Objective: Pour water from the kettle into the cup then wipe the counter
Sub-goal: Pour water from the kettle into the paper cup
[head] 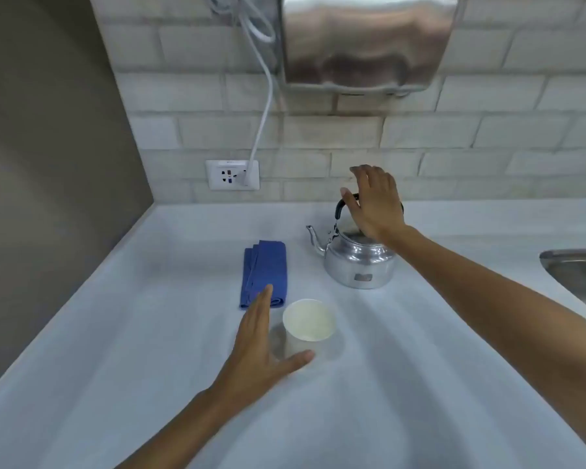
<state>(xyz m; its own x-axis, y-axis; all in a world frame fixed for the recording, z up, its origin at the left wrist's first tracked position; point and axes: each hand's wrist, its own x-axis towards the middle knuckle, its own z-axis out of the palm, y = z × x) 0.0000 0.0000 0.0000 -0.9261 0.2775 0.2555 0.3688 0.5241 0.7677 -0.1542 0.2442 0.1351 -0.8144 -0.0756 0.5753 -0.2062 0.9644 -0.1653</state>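
A shiny metal kettle with a black handle stands on the pale counter, its spout pointing left. My right hand hovers over the handle, fingers spread, thumb just touching it, holding nothing. A white paper cup stands upright in front of the kettle; it looks empty. My left hand is open beside the cup's left side, thumb curving under its front, not gripping it. A folded blue cloth lies left of the kettle, just behind my left fingertips.
A steel sink edge shows at the right. A wall socket with a white cable plugged in sits on the tiled wall behind. A metal hand dryer hangs above the kettle. A dark wall panel bounds the counter's left side.
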